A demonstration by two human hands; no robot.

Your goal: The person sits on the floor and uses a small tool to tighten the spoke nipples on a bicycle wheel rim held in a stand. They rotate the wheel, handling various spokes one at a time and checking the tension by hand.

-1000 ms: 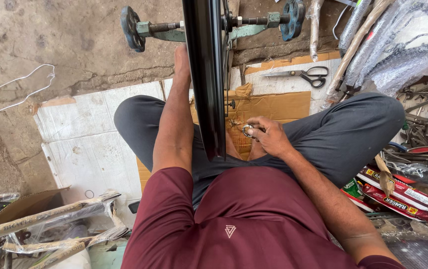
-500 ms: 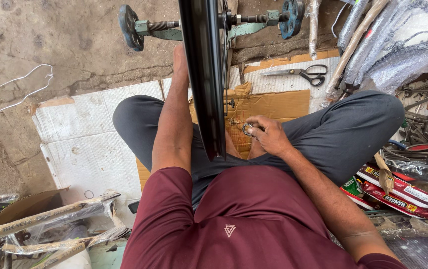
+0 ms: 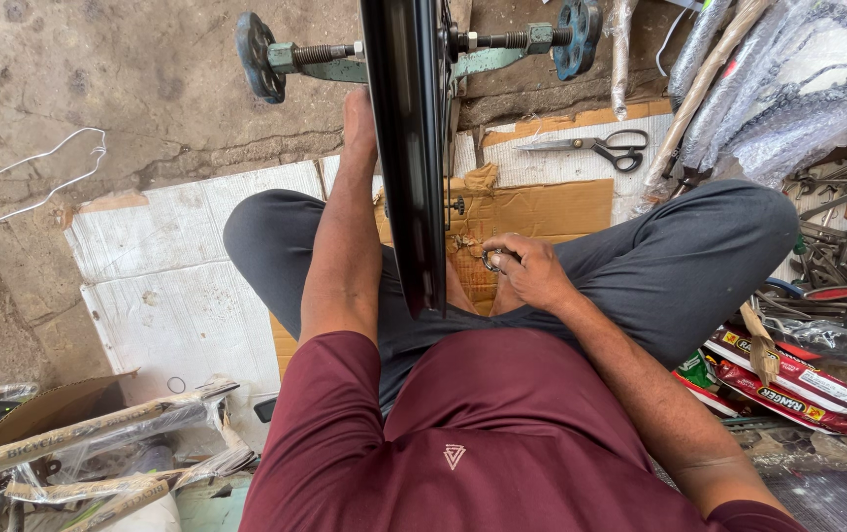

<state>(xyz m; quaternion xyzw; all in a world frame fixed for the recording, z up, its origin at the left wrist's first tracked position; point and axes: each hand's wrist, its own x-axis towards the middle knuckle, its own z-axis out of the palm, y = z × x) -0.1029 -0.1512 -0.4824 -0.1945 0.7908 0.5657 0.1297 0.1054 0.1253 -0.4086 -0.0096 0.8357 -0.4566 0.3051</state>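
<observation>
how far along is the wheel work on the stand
Done: the black wheel rim sits upright in the green stand. In hand: the left hand steadies the rim, while the right hand grips a small metal part. What is left cannot be told; the scissors lie unused.

A single head-worn camera is looking almost straight down from above the seated person's chest, facing forward along the crossed legs toward the wheel stand at the top edge. It is sitting close: the maroon shirt is filling the lower frame, and the black wheel rim is rising toward the lens. There being only this view, nothing is shared between views.
</observation>
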